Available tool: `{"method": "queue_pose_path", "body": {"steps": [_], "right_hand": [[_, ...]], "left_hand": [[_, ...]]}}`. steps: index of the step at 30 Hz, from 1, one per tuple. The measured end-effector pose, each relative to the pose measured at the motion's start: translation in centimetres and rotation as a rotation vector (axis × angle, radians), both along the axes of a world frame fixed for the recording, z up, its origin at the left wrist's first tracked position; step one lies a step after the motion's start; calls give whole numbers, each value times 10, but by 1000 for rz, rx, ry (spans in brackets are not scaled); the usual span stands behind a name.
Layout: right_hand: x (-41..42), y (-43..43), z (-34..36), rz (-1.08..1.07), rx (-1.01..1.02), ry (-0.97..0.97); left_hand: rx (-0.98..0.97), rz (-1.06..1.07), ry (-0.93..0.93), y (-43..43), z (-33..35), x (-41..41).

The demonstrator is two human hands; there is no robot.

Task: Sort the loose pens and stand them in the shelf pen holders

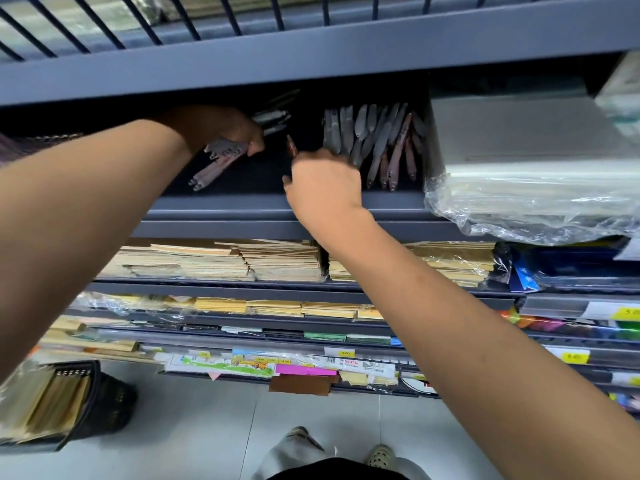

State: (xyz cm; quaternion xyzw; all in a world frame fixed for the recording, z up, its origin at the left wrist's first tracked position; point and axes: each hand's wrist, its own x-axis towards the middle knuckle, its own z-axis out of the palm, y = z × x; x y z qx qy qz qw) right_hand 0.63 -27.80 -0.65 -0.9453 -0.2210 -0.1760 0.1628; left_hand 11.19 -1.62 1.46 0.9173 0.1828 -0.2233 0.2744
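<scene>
Head view: both your hands are inside the pen shelf, mid-sort.

Your left hand (221,131) is closed around a bundle of pens (215,160) in the left compartment, their ends slanting down toward the shelf lip (242,206). Your right hand (323,181) pinches a single reddish pen (291,146) between the fingertips, just beside the divider gap. The right compartment already holds a leaning row of grey and brownish pens (381,143), so I'd judge the sort partly done; the bundle and the single pen are not yet placed. I cannot make out distinct pen holders. Lower down, a label reads "No.473a" (350,362) and yellow price tags (575,357) are too blurred to read.
</scene>
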Motion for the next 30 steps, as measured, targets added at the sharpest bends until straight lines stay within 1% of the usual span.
{"method": "queue_pose_path", "body": {"steps": [3,7,10,13,15,17,20,22,24,27,30], "right_hand": [[7,6,2,-22,-27,-14],[10,-2,6,-27,55,29],[11,-16,9,-71,184,121],[12,-33,12,-96,257,214],[7,-47,11,-74,391,279],[-3,-61,9,-39,538,315],[-20,-76,1,26,651,369],[-31,-82,-6,75,759,456],[-45,-84,-11,109,824,531],[-67,-83,-20,172,866,609],[-85,-75,-28,275,841,709]], "left_hand": [[20,65,-20,-22,15,-17],[-67,116,1,-54,32,-50],[-203,146,24,-70,40,-68],[-377,216,-21,-80,44,-92],[-480,276,-37,-83,45,-110],[-598,303,-10,-85,46,-128],[-769,289,38,-91,41,-158],[-853,302,4,-93,33,-178],[-946,320,-47,-94,22,-200],[-1071,393,-154,-96,4,-236],[-1139,482,-308,-98,-17,-275]]}}
